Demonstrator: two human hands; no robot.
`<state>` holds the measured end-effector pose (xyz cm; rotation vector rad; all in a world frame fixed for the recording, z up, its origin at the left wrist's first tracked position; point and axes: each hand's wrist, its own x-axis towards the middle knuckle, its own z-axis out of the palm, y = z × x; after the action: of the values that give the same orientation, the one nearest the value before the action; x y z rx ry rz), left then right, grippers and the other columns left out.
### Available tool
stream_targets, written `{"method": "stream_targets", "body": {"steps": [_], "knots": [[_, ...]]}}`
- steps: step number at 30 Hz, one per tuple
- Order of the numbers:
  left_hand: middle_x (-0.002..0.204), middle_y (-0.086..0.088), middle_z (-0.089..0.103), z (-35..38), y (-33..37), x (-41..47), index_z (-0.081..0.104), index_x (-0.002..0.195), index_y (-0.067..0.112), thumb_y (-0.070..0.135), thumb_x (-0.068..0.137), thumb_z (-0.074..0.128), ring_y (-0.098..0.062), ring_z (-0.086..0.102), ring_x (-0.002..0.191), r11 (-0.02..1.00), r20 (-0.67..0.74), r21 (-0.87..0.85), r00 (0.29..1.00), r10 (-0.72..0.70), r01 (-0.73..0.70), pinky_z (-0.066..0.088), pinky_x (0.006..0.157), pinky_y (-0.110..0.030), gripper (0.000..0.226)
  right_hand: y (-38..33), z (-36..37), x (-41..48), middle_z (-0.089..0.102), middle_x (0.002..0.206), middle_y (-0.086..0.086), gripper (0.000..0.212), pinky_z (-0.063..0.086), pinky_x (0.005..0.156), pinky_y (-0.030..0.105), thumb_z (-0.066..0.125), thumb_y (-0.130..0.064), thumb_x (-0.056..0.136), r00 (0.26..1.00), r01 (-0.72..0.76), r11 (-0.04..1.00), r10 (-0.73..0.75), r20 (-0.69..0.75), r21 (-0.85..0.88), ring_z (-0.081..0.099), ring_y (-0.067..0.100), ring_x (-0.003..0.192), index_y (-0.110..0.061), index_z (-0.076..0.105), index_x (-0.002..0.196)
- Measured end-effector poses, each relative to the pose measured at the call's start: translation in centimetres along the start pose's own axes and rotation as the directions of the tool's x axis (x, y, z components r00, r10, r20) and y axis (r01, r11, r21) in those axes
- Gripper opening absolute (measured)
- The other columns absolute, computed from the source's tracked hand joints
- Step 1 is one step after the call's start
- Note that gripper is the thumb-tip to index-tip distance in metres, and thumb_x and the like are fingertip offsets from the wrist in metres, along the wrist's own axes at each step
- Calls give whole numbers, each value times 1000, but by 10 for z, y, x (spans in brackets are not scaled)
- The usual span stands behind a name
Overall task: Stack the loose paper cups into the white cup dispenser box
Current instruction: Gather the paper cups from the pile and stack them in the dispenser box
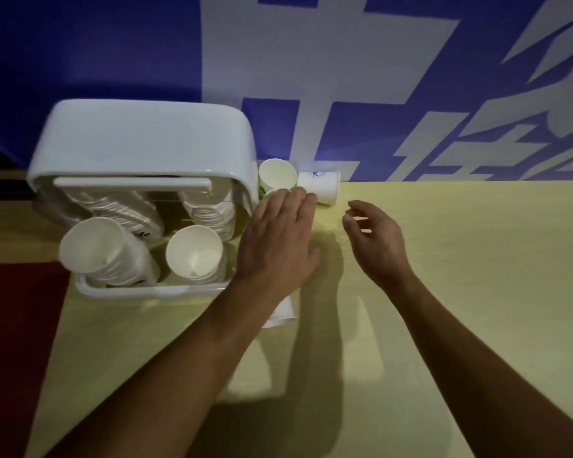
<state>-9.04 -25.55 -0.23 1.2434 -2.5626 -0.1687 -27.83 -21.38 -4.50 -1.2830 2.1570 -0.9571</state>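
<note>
left grip [278, 239]: fingers straight, palm down, holds nothing, tips at loose cups [277, 175] just right of dispenser box [139, 140] | right grip [374, 239]: loosely curled, empty, above surface [460, 292] | side-lying cup [323, 188] by the fingertips | cup stacks [192, 252] in box

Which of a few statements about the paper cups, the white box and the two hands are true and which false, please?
1. The white paper cup with a blue logo lies on its side. True.
2. The right hand holds a cup. False: it holds nothing, its fingers loosely curled.
3. The white plastic dispenser box stands left of the loose cups. True.
4. The dispenser box is empty. False: stacks of white paper cups sit in it.
5. The left hand reaches to the loose cups with straight fingers. True.
</note>
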Motion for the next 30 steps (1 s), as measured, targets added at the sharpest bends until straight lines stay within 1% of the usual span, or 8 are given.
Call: {"method": "stream_targets", "body": {"steps": [4, 8, 11, 15, 19, 21, 25, 30], "knots": [[143, -15, 53, 28, 2, 36, 42, 149, 12, 41, 81, 74, -36, 50, 129, 942, 93, 322, 987, -133, 97, 28, 120, -49, 80, 22, -3, 37, 56, 145, 9, 68, 51, 102, 39, 78, -30, 91, 988, 107, 981, -86, 128, -163, 58, 22, 122, -11, 49, 149], [125, -16, 62, 42, -10, 41, 48, 145, 10, 24, 83, 69, -38, 62, 108, 906, 102, 417, 987, -125, 72, 32, 118, -50, 66, 33, 3, 72, 50, 149, 9, 97, 45, 110, 47, 92, -33, 73, 947, 262, 937, -203, 250, -230, 48, 29, 134, -14, 41, 153], [107, -15, 62, 43, -14, 39, 57, 131, 7, 10, 79, 61, -36, 61, 92, 915, 86, 401, 992, -97, 55, 39, 107, -48, 53, 36, 14, 89, 42, 157, 5, 106, 44, 114, 48, 94, -32, 71, 921, 324, 909, -240, 307, -262, 43, 28, 140, -17, 34, 157], [105, -14, 62, 36, -10, 39, 62, 118, 7, 19, 69, 82, -35, 60, 91, 969, 90, 234, 991, -102, 78, 44, 95, -47, 54, 38, 22, 99, 45, 154, 3, 93, 47, 111, 44, 92, -23, 74, 929, 315, 920, -248, 277, -233, 46, 26, 136, -18, 40, 151], [130, -16, 57, 22, 3, 30, 57, 139, 6, 33, 77, 86, -39, 54, 115, 963, 111, -121, 968, -227, 240, 45, 99, -47, 73, 48, 23, 100, 60, 133, 6, 77, 58, 92, 46, 88, -28, 75, 926, 363, 899, -318, 204, -247, 57, 26, 117, -16, 47, 138], [130, -13, 58, 14, 9, 20, 59, 140, 9, 40, 75, 89, -36, 55, 119, 926, 49, -253, 960, -276, 279, 43, 100, -38, 78, 54, 21, 100, 62, 125, 5, 73, 59, 86, 45, 86, -32, 76, 926, 372, 893, -336, 174, -254, 59, 24, 112, -16, 48, 135], [131, -2, 60, 0, 15, -6, 61, 138, 14, 64, 73, 79, -15, 54, 124, 840, 14, -419, 927, -374, 345, 28, 101, -3, 84, 53, 21, 102, 60, 124, 4, 70, 58, 86, 43, 84, -38, 77, 921, 381, 898, -347, 178, -222, 57, 20, 109, -16, 48, 132], [135, 3, 56, -11, 10, -34, 61, 137, 14, 60, 82, 79, -13, 53, 125, 824, -18, -481, 936, -352, 300, 26, 101, 1, 74, 42, 17, 86, 55, 133, 6, 73, 61, 91, 37, 83, -37, 82, 917, 389, 912, -370, 151, -127, 58, 21, 115, -14, 46, 140]]}}
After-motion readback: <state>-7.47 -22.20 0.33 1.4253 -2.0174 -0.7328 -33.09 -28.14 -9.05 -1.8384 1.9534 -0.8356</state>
